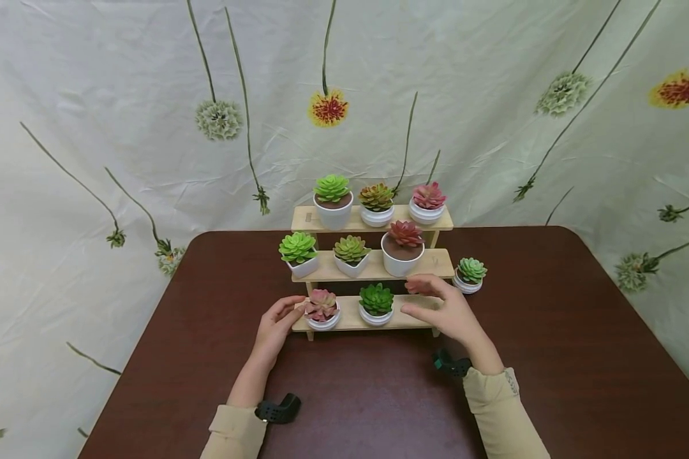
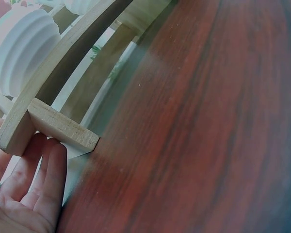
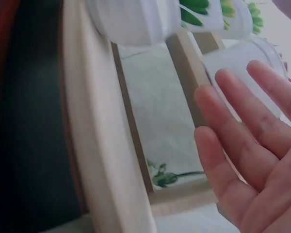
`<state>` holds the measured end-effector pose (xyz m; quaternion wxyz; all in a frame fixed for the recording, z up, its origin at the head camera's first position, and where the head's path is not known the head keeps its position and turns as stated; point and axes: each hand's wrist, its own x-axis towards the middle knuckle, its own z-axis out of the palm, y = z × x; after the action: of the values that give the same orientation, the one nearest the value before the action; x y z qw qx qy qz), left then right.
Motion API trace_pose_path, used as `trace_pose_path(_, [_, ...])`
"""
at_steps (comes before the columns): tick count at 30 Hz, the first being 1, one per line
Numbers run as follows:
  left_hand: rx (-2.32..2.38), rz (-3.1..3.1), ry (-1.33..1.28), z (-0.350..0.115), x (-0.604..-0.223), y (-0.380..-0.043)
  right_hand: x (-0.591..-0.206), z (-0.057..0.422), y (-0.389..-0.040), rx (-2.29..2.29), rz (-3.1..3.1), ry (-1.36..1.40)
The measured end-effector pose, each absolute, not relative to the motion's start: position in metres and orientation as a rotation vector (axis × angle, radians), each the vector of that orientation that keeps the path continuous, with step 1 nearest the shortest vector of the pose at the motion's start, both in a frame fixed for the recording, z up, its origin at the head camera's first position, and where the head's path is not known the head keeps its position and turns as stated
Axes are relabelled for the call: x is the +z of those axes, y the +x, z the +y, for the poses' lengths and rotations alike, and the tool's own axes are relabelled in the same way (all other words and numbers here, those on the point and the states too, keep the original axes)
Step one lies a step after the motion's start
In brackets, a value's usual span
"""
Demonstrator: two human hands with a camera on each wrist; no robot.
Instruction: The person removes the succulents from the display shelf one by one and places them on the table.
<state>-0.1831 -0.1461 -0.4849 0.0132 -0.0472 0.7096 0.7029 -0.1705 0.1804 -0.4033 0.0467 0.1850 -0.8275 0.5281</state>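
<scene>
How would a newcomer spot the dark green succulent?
A three-tier wooden plant stand stands on the brown table. On its lowest tier, the dark green succulent sits between a pink succulent and the right hand. Its leaves are a deeper green than any other succulent's.

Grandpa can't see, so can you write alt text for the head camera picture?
A left hand and right hand are near opposite ends of a three-step stand holding eight plants; a ninth plant sits on the table.

No readable lettering, label, brand, number or sign is showing anywhere in the three views, on the pots (image 1: 400,264), stand (image 1: 350,314) or tabletop (image 1: 373,395).
</scene>
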Motion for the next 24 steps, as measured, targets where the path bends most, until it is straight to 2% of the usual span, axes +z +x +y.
trace_pose_path(4, [2.174,2.221,-0.152,-0.146,-0.485,-0.184,-0.428,0.179,-0.181,1.594,-2.544,0.621])
trace_pose_path(18, [2.164,2.246,-0.141,-0.145,-0.488,-0.185,-0.426,0.149,-0.173,1.577,-2.574,0.710])
trace_pose_path(24, [2.165,2.250,-0.140,-0.146,-0.488,-0.185,-0.441,0.147,-0.179,1.525,-2.612,0.679])
